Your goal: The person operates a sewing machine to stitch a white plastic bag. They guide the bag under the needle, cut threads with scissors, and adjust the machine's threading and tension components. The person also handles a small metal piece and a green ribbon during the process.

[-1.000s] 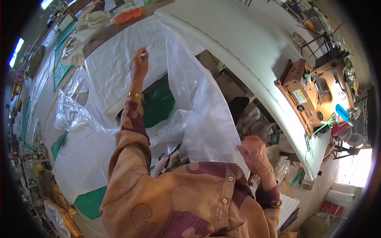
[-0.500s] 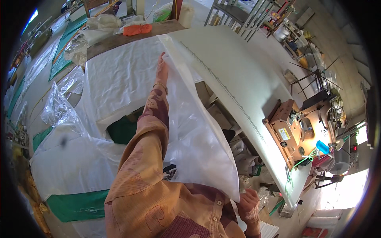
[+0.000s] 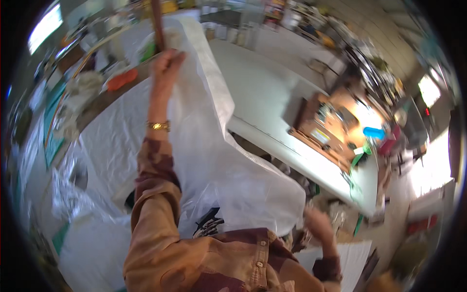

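Note:
A large, glossy white plastic sheet (image 3: 194,141) is lifted and stretched between my hands, its free long edge folded in the middle. My left hand (image 3: 167,65) is raised at the far side with the arm stretched out, its fingers closed on the sheet. At the near right, my right hand (image 3: 319,225) is at the sheet's corner and seems to grip it, though motion smears the fingers. More white sheeting (image 3: 109,131) lies flat over the table to the left of my left arm.
Right of the sheet stands a pale-topped table (image 3: 262,73) bearing a brown wooden box-like device (image 3: 316,126) and a blue object (image 3: 373,132). An orange-red cloth or bag (image 3: 121,80) lies on the far table edge. Crumpled clear plastic (image 3: 73,180) hangs at left.
My left hand has lifted and moved away and left, closing from stretched fingers and raising the sheet. My right hand has risen slightly rightward with the corner. The view has shifted.

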`<state>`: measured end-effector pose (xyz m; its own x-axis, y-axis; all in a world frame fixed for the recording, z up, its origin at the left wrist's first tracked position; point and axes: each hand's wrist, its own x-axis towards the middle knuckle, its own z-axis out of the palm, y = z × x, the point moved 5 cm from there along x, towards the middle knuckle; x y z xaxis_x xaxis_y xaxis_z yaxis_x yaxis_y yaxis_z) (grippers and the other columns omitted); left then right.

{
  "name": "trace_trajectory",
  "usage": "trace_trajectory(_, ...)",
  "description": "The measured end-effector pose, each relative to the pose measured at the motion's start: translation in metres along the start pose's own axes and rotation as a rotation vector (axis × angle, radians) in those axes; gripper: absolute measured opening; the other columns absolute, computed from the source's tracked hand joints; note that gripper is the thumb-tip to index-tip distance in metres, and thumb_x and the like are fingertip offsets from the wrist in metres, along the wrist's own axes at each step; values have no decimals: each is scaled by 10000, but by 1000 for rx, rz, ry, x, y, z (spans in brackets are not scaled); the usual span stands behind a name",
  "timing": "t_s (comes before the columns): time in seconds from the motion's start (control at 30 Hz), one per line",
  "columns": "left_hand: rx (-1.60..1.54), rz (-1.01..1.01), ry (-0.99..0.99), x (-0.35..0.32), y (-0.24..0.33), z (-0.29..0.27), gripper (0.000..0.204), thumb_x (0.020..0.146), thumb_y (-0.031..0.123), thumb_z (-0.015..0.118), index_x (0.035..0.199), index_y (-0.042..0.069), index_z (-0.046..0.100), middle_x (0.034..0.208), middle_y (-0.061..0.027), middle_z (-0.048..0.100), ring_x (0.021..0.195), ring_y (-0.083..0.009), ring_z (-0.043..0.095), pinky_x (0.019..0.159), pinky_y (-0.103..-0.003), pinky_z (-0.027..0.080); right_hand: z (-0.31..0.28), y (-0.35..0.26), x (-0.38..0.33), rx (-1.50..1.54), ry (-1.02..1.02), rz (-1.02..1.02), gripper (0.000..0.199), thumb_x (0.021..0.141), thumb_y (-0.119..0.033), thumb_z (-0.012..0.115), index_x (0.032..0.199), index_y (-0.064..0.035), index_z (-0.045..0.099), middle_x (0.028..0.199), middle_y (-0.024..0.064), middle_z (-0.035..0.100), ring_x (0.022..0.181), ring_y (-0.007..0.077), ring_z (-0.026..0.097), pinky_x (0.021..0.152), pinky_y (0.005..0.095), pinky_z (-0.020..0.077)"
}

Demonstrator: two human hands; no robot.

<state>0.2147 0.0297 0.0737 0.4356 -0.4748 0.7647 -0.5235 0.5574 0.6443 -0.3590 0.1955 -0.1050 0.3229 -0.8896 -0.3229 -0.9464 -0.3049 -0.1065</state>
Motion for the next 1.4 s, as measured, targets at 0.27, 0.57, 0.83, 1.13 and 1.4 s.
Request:
trace_trajectory(0.27,11,137,-384,-50,179,89,183,973,146,640,863,4,604,663,49,427,615,-32,353,524,-239,288,-132,-81,8,954,612,-654,970,821,-435,767,1521,31,282,1531,232,387,1409,390,376,1175,488,236)
trace_trajectory(0.57,32,263,-584,-71,244,138,202,948,133,642,839,-22,574,605,-66,439,547,-119,389,515,-306,347,-95,-83,55,236,816,-396,726,692,-172,816,1354,-88,531,1448,80,499,1391,279,407,1192,555,174)
trace_trajectory(0.83,1,319,-760,-52,247,189,258,936,166,637,794,-17,522,607,-86,362,566,-113,340,518,-328,345,-41,-88,18,1491,86,-568,338,951,-235,696,1218,-33,653,1136,59,686,1094,144,585,999,322,452)
trace_trajectory(1.13,117,31,-1042,-131,132,244,308,907,170,656,731,-30,502,617,-85,350,604,-83,354,533,-322,357,43,-42,32,1647,-146,-408,669,939,-334,695,1467,-18,431,1408,97,536,1266,178,503,1078,335,399)
trace_trajectory(1.4,70,-60,-1041,-149,118,252,279,909,178,640,750,-40,569,600,-52,445,601,-71,413,547,-307,385,-36,17,83,1876,225,-331,864,937,-456,642,1531,39,256,1426,194,501,1239,264,547,1039,401,437)
